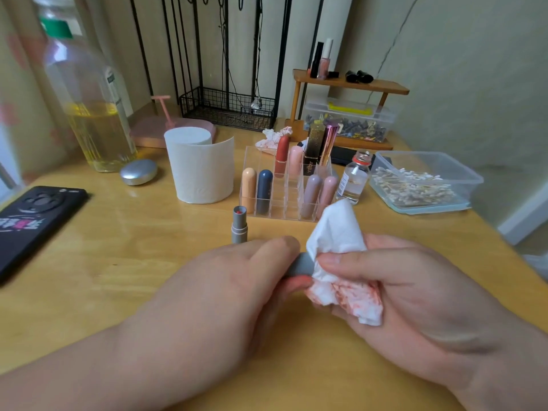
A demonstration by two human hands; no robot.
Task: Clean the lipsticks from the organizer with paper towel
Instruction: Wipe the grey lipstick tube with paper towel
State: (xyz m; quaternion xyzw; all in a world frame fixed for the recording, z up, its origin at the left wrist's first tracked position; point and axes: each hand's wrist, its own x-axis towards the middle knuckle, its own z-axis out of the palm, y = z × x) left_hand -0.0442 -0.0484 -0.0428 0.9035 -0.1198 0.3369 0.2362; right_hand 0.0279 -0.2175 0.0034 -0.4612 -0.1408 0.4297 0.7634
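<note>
Grey cap [302,266] lies across both hands, long axis 9–3 o'clock, just above the table [148,232].
Left hand [237,280] grips the 9 o'clock end, fingers curled over it.
Right hand [400,286] pinches the towel [335,232] round the 3 o'clock end. Only a short grey stretch shows between the hands.
Towel's lower fold, at 6 o'clock, is stained red. Its peak at 12 is clean white.

I read the held piece as a cap because the matching grey base [239,226] stands upright and uncapped on the table. It's at 12 o'clock from the left hand, just beyond the knuckles, with red showing at the top.
Organizer [284,203] is at 12 o'clock from the hands, beyond the base and near. The other lipsticks stand upright in it.
Roll [201,170] is at 11 o'clock, left of the organizer. A used wad [271,137] lies behind the organizer.

Judgement:
- The wipe runs along the 9–3 axis, with the right hand stroking and the left hand as the anchor.
- Recapping needs the cap swung from horizontal to vertical and carried to 11 o'clock.
- Left hand is nearer the base, so it likely steadies the base or places the cap.
- Risk is the red fold smearing back onto the grey, so turn the towel to the white part first.
- The base stands free and close to the left knuckles, so a forward nudge could tip it.
</note>
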